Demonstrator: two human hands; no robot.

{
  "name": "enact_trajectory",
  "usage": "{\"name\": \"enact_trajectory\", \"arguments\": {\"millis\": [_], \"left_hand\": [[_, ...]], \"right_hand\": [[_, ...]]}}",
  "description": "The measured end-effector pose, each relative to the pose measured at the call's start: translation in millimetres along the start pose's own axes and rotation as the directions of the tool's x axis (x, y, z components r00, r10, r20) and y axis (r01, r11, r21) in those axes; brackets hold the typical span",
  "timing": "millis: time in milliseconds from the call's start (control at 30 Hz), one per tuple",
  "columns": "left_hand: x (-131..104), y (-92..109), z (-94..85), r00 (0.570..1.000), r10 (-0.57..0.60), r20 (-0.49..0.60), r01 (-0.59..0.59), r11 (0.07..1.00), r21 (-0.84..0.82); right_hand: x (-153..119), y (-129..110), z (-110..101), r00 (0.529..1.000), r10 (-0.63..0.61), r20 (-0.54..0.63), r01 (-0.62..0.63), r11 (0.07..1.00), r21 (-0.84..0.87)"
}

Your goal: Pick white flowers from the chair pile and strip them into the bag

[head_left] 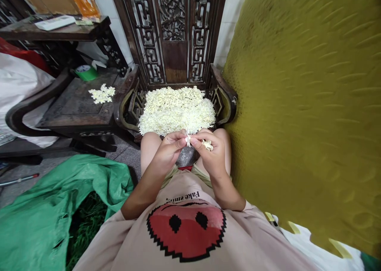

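Over my lap, my left hand (pixel 170 147) and my right hand (pixel 212 150) meet fingertip to fingertip. Both pinch a small white flower piece (pixel 188 138) between thumb and forefinger; its finer details are too small to make out. More cream-coloured flower pieces (pixel 207 145) are tucked in the curled fingers of my right hand. Just beyond my knees, a thick heap of cream-white flowers (pixel 177 108) covers the seat of a carved dark wooden chair (pixel 175 60).
Left of the chair, a wooden side table (pixel 80 114) bears a small flower cluster (pixel 102 93) and a green tape roll (pixel 86 72). A green sack (pixel 98 171) with dark green strands lies at lower left. An olive-yellow padded sheet (pixel 303 104) stands close on my right.
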State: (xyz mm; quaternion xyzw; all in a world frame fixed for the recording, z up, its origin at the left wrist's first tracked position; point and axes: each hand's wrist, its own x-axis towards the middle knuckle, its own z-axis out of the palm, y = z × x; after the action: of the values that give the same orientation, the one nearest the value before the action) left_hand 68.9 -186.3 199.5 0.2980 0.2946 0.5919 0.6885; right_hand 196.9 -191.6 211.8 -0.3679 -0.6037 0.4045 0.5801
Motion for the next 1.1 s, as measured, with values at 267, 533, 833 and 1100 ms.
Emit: {"name": "enact_trajectory", "arguments": {"millis": [267,533,833,1100], "left_hand": [[-2.0,-0.4,2.9,1.0,0.014,0.003,-0.015,0.994,0.111],[-16.4,-5.2,12.8,0.949,0.317,-0.005,-0.281,0.848,0.449],[-20.1,5.2,6.7,0.747,0.638,-0.187,-0.467,0.703,0.536],[-12.9,-15.5,14.0,0.904,0.407,-0.132,-0.303,0.825,0.476]], "right_hand": [[-2.8,1.3,-1.3,0.999,0.015,-0.029,-0.016,0.999,-0.035],[-7.8,6.2,3.3,0.992,-0.006,-0.123,0.002,0.999,-0.036],[-3.0,31.9,1.6,0.915,0.352,-0.196,-0.273,0.899,0.342],[-7.8,27.1,7.4,0.926,0.335,-0.174,-0.282,0.92,0.272]]}}
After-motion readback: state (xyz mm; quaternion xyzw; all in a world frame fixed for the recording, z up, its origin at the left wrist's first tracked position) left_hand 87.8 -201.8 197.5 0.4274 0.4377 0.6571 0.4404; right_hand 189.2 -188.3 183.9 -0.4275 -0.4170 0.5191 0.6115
